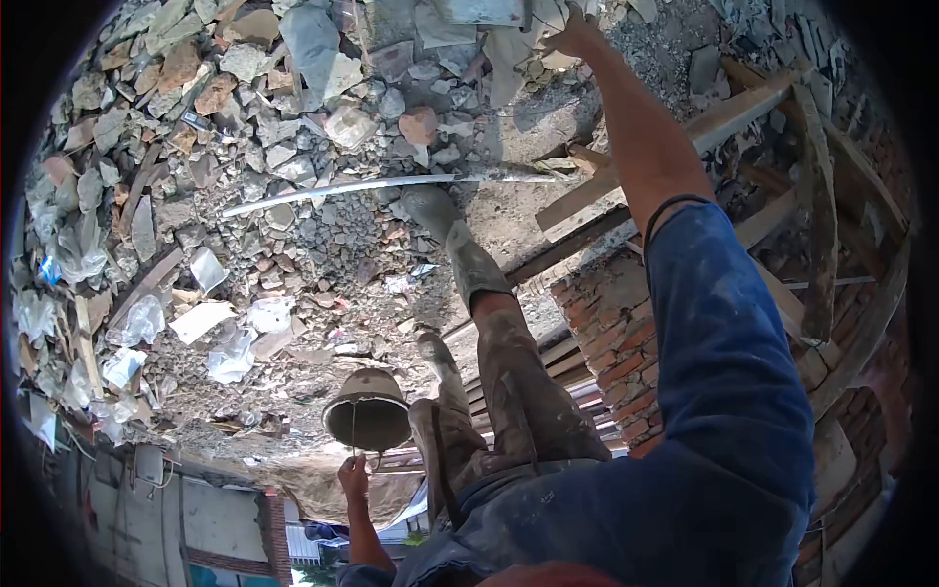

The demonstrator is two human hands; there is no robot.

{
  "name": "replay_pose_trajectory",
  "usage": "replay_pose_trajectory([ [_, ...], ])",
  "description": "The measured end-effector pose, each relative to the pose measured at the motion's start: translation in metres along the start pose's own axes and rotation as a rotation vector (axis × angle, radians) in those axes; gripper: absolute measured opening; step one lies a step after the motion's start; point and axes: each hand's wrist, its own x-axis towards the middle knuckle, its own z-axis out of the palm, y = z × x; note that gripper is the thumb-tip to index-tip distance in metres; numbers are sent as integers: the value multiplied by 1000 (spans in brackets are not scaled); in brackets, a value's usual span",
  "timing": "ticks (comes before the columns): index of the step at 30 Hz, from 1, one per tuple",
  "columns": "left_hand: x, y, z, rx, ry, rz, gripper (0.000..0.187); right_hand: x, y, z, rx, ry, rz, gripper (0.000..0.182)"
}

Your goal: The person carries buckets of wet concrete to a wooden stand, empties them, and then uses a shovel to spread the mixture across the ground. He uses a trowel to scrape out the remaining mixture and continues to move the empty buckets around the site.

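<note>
At the lower left, my left hand (353,477) is closed on the thin wire handle of a muddy bucket (369,391). The bucket hangs tilted, its dark open mouth facing the hand. My right arm stretches to the top edge, where my right hand (575,37) has its fingers apart over the rubble. Just left of it, a pale, flat-sided object (484,12) is cut off by the frame edge; I cannot make out any contact.
Broken stone and plastic scraps (235,333) cover the ground. A long pale strip (333,190) lies beyond my muddy boots (469,259). Wooden beams (753,112) cross at the right, above a broken brick wall (621,362). A panelled wall (220,519) stands at lower left.
</note>
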Motion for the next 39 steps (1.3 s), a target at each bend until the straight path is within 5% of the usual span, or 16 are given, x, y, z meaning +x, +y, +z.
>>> replay_pose_trajectory([
  [1,-2,-21,-5,86,5,12,21,-23,-35,-63,-61,-397,31,87],
  [2,-12,-38,-8,84,17,-8,21,-11,-27,-34,-58,-416,17,87],
  [4,-26,-57,-11,27,25,-130,24,20,-3,29,-34,-229,-306,42],
  [5,-38,-54,-8,-45,62,-95,26,4,-15,28,355,-379,-156,35],
  [9,-59,-82,-16,-305,198,-284,25,-62,-61,0,657,-548,-151,42],
  [12,-71,-81,-27,-423,285,-267,23,-106,-105,-56,609,-469,-357,27],
  [18,-72,-132,-52,-1144,166,-44,31,-218,-184,-219,1242,-770,77,20],
  [22,-65,-153,-64,-1477,145,110,18,-361,-265,-293,1668,-785,99,23],
  [26,-45,-210,-48,-1869,58,307,12,-457,-312,-270,1460,-1140,-300,28],
  [30,-33,-280,-33,-2002,80,371,16,-551,-341,-277,1456,-1201,-358,36],
  [38,-70,-413,0,-2442,299,309,21,-706,-436,-189,644,-747,-435,35],
  [39,-68,-426,9,-2444,345,191,20,-717,-446,-175,698,-871,-475,35],
])
